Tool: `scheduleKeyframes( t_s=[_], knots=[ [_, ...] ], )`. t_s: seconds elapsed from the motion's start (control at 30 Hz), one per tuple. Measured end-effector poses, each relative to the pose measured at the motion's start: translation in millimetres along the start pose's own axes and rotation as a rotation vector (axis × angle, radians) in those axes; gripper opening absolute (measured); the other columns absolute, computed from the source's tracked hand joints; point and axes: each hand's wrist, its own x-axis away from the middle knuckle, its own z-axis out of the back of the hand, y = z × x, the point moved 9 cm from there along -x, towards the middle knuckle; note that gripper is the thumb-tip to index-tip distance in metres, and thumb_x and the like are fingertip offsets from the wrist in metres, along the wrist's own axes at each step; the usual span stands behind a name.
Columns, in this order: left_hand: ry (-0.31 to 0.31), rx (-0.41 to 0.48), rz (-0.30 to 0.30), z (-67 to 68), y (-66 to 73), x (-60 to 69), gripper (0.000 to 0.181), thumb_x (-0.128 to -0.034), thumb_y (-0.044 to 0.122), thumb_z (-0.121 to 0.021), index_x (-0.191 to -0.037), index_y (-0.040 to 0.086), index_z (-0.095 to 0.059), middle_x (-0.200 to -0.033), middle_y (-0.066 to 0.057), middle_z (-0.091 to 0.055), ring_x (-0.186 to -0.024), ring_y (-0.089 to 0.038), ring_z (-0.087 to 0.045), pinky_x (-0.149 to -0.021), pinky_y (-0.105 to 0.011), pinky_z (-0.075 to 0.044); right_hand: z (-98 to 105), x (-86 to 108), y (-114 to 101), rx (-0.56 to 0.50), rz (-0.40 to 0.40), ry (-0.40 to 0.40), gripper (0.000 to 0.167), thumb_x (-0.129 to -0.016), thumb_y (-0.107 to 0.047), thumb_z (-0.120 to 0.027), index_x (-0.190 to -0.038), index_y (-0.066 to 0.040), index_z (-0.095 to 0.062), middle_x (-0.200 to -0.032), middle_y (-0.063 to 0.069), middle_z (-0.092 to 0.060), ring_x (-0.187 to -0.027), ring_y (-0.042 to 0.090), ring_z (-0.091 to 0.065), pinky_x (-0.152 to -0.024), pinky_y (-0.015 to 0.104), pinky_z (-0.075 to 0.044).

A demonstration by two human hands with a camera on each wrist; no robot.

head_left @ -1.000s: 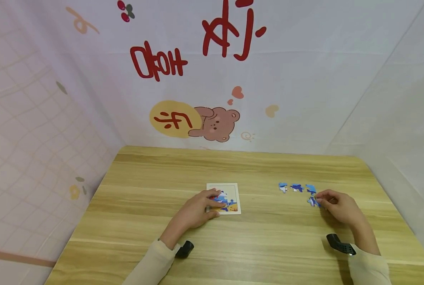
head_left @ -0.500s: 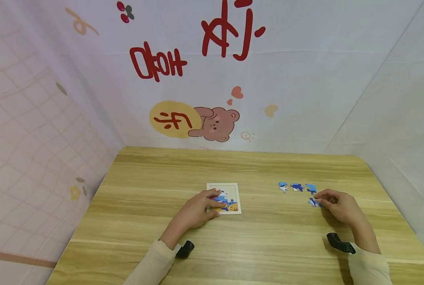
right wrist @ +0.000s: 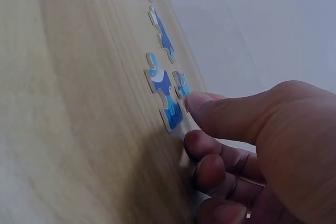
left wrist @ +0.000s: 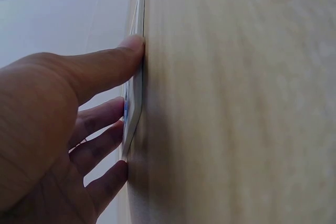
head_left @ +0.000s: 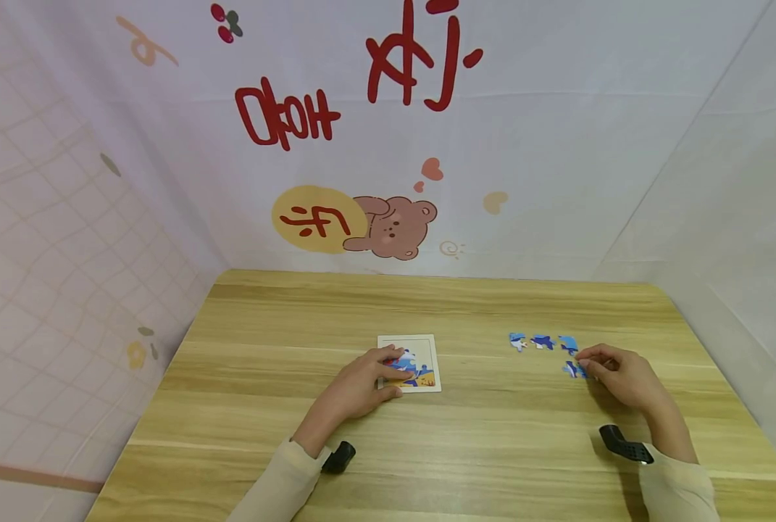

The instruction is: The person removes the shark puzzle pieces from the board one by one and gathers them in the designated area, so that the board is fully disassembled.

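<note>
A: What do we record of the piece (head_left: 572, 370)?

B: It appears flat on the table (head_left: 479, 435), toward the right edge, on the near side of three other pieces (head_left: 543, 342). We judge it light, thin and stiff, with tabs liable to chip.

A: Where do we advise taking hold?

B: By opposite edges of its body, clear of the tabs.

A: The right hand (head_left: 625, 377)?

B: It is bent in beside the piece, thumb and index at the right edge, remaining fingers curled. Whether they pinch it, we cannot tell.

A: And the left hand (head_left: 368, 377)?

B: Its fingers spread over the left side of the board (head_left: 420, 346), thumb at the near edge, laid on rather than clasped round. We judge the board light too, apt to slide unless steadied.
</note>
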Motion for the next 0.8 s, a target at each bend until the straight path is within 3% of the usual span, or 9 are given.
scheduleKeyframes(
  t_s=[0.23, 0.4, 0.67, 0.8],
  knots=[
    [0.008, -0.012, 0.008, -0.9, -1.9, -0.1, 0.035, -0.095, 0.032, -0.074, -0.129, 0.028, -0.073, -0.159, 0.001, -0.047, -0.152, -0.023, -0.038, -0.119, -0.049, -0.04, 3, -1.0, -5, -0.003, 0.013, 0.024, 0.031, -0.106, -0.037, -0.057, -0.12, -0.012, -0.07, -0.084, 0.003, -0.07, -0.07, 0.005, -0.057, -0.059, 0.025, -0.044],
    [0.012, -0.018, 0.009, -0.9, -2.0, -0.2, 0.034, -0.0941, 0.032, -0.075, -0.128, 0.029, -0.074, -0.159, 0.001, -0.047, -0.151, -0.023, -0.04, -0.118, -0.049, -0.041, 7, -1.0, -15, -0.016, 0.023, 0.053, 0.032, -0.105, -0.035, -0.058, -0.124, -0.012, -0.069, -0.099, 0.008, -0.072, -0.075, 0.001, -0.058, -0.059, 0.025, -0.046],
    [0.038, -0.028, -0.01, 1.4, -0.4, -0.9, 0.03, -0.0914, 0.032, -0.078, -0.121, 0.026, -0.078, -0.155, -0.003, -0.051, -0.147, -0.026, -0.045, -0.115, -0.048, -0.044, 10, -1.4, -42, -0.019, 0.106, 0.112, 0.026, -0.104, -0.028, -0.062, -0.122, -0.012, -0.071, -0.102, 0.008, -0.07, -0.077, -0.004, -0.057, -0.056, 0.024, -0.046],
    [0.064, -0.042, 0.007, 4.7, -2.2, -1.7, 0.042, -0.0888, 0.034, -0.081, -0.128, 0.023, -0.074, -0.156, -0.006, -0.049, -0.148, -0.029, -0.042, -0.117, -0.048, -0.043, 6, -3.3, -53, -0.023, 0.15, 0.116, 0.025, -0.103, -0.026, -0.063, -0.122, -0.011, -0.072, -0.102, 0.007, -0.071, -0.075, -0.003, -0.058, -0.057, 0.024, -0.046]
  ],
)
